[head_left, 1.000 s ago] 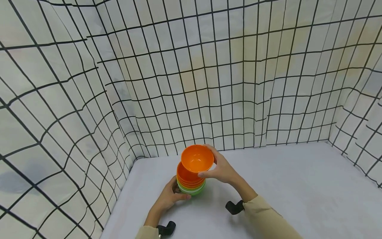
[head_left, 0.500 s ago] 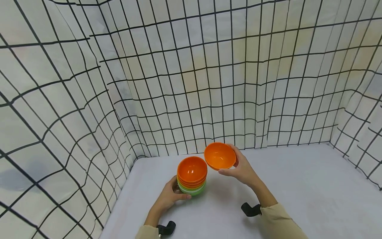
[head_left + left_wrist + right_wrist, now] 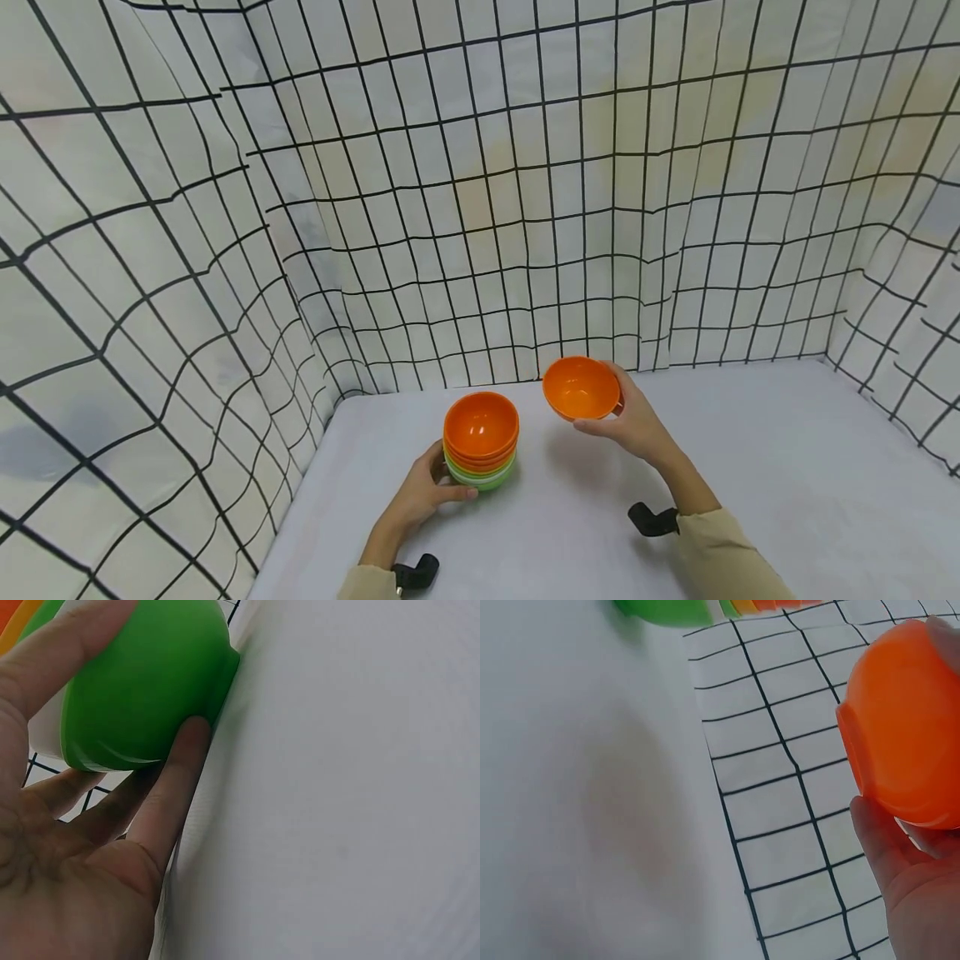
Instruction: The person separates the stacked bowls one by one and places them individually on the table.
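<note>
A stack of several bowls [image 3: 481,433] stands on the table, orange ones above, with yellow, white and green lower down. My left hand [image 3: 420,500] holds the stack low on its left side. In the left wrist view its thumb and fingers lie around the green bowl [image 3: 150,682] at the bottom. To the right, my right hand [image 3: 633,421] holds a single orange bowl [image 3: 581,388] in the air, apart from the stack and tilted with its inside toward me. The right wrist view shows the outside of this orange bowl [image 3: 907,727] between thumb and fingers.
A white-covered table [image 3: 750,467] lies under both hands. White walls with a black grid [image 3: 480,208] rise at the back and on both sides. Each wrist wears a black camera mount [image 3: 652,519].
My right hand has lifted the orange bowl off the top of the stack and carried it to the right. The left hand keeps its place at the stack.
</note>
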Demonstrator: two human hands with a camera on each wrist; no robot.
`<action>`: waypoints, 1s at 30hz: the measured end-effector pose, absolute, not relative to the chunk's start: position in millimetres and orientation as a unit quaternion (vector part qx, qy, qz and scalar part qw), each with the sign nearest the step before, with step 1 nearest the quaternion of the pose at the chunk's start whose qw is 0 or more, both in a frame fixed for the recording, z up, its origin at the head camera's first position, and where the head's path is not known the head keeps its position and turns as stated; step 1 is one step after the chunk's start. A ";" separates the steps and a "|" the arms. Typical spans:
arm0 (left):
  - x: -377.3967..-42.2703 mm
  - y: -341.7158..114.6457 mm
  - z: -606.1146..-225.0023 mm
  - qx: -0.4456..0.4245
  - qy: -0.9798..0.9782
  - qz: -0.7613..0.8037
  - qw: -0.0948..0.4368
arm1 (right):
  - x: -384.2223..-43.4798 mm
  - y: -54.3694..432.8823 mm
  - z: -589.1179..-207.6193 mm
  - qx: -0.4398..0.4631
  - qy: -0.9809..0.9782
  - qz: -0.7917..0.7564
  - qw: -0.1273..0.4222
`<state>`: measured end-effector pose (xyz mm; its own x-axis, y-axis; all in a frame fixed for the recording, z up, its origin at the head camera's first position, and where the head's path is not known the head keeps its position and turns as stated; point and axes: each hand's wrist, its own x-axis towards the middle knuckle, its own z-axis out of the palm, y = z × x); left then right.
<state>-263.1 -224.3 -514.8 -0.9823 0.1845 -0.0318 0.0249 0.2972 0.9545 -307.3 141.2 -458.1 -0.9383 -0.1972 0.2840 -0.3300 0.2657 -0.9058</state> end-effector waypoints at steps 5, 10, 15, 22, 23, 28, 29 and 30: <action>-263.4 -223.9 -515.3 0.064 0.799 0.594 0.070 | -311.3 155.1 -462.2 0.146 -0.807 0.569 0.056; -263.2 -224.4 -515.1 0.064 0.794 0.600 0.069 | -314.2 164.4 -465.0 0.130 -0.812 0.566 0.059; -263.2 -223.9 -515.2 0.062 0.793 0.602 0.066 | -316.1 175.6 -468.5 0.110 -0.818 0.561 0.060; -263.9 -224.6 -517.7 0.061 0.794 0.601 0.061 | -318.9 192.9 -473.4 0.089 -0.816 0.568 0.060; -264.0 -224.6 -518.0 0.061 0.793 0.603 0.061 | -319.6 195.3 -474.1 0.086 -0.817 0.568 0.058; -264.3 -224.6 -518.4 0.059 0.790 0.607 0.062 | -320.9 206.7 -478.4 0.066 -0.818 0.570 0.046; -264.4 -224.6 -518.4 0.060 0.790 0.607 0.062 | -321.3 209.0 -479.6 0.063 -0.819 0.569 0.042; -264.4 -224.5 -518.4 0.061 0.790 0.607 0.061 | -321.8 211.3 -481.1 0.058 -0.821 0.566 0.039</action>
<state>-264.4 -224.5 -518.4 -0.9851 0.1703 -0.0234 0.0211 0.2547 0.9668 -321.8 211.3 -481.1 -0.9903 -0.0503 0.1296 -0.1391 0.3515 -0.9258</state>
